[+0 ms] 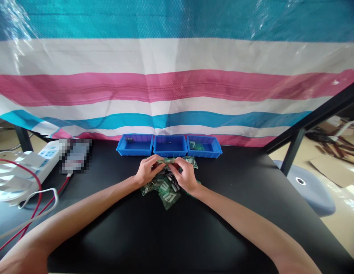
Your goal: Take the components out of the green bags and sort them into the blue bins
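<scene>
My left hand (pixel 148 170) and my right hand (pixel 185 174) meet over a heap of small clear-green plastic bags (pixel 168 196), with metal pieces showing inside several of them. Both hands pinch one small plastic bag (pixel 166 161) between thumbs and fingers, just in front of the blue bins. Small round parts lie in the left blue bin (pixel 138 146). One tiny piece shows in the middle blue bin (pixel 169 148). Greenish plastic bags rest in the right blue bin (pixel 204 148). My fingers cover part of the held bag and the heap's far side.
A white power strip (pixel 47 161) with plugs and red and white cables stands on the left of the black table (pixel 122 236). Behind the bins hangs a striped plastic sheet (pixel 177 87). A grey stool (pixel 311 190) stands beyond the table's right edge, near a black metal frame (pixel 292 150).
</scene>
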A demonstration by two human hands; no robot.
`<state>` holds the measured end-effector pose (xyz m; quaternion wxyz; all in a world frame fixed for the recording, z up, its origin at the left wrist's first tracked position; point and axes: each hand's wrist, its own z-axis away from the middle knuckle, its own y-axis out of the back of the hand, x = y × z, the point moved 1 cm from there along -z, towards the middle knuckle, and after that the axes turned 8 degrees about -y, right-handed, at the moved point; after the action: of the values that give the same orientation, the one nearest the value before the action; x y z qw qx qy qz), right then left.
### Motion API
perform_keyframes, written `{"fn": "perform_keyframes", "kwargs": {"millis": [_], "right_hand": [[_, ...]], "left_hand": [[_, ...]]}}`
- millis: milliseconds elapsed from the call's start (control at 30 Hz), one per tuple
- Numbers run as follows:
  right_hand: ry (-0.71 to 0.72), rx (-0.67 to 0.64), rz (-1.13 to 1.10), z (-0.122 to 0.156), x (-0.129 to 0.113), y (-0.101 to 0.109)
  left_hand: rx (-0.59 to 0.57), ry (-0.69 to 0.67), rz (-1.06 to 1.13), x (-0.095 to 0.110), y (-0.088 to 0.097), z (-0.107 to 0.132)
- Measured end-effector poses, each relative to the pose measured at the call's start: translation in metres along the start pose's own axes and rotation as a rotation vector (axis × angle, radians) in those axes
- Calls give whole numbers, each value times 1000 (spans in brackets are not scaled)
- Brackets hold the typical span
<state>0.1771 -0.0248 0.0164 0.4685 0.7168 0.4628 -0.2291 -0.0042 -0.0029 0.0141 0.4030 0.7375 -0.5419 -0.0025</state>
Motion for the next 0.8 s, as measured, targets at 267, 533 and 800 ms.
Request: {"fn": "perform_keyframes", "kwargs": {"millis": [267,533,800], "right_hand": [[14,-6,-27,-1,-1,1],[28,-1,-35,0,0,0],[3,-29,-34,1,1,-1]], "left_hand": [[-12,-30,34,2,0,-2],[-3,-25,30,5,0,-3],[-18,-8,3,1,-1,-1]]}}
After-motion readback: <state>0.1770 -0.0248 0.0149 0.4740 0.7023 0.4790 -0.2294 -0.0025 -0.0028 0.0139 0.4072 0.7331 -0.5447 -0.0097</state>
